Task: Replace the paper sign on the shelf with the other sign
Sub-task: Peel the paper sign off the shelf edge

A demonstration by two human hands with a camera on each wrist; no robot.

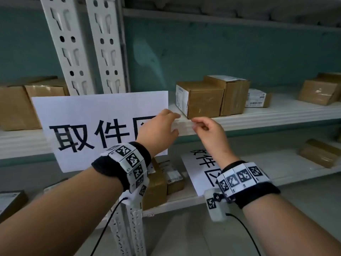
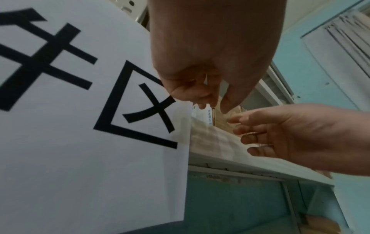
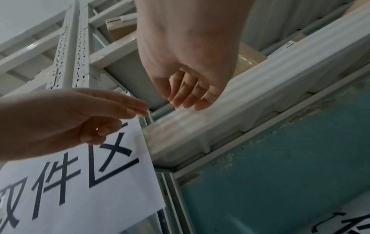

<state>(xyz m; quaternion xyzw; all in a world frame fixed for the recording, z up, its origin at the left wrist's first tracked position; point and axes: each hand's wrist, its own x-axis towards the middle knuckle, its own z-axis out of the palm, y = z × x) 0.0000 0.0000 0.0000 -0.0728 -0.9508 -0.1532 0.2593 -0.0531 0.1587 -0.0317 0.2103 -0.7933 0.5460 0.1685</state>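
Note:
A white paper sign [image 1: 96, 126] with large black characters hangs on the front lip of the middle shelf [image 1: 258, 118]. My left hand [image 1: 176, 123] is at the sign's right edge, fingers stretched out over a strip of clear tape [image 2: 200, 136] that runs from the paper onto the lip. My right hand [image 1: 195, 123] hovers just to the right, fingers loosely curled with their tips by the lip [image 3: 260, 110]; I see nothing in it. A second printed sign [image 1: 201, 169] lies flat on the lower shelf, partly hidden behind my right wrist.
Brown cardboard boxes [image 1: 203, 100] stand on the middle shelf right behind my hands, with more boxes at far right [image 1: 321, 91] and far left [image 1: 16, 108]. White perforated uprights [image 1: 88, 52] rise behind the sign. Small parcels [image 1: 158, 182] sit on the lower shelf.

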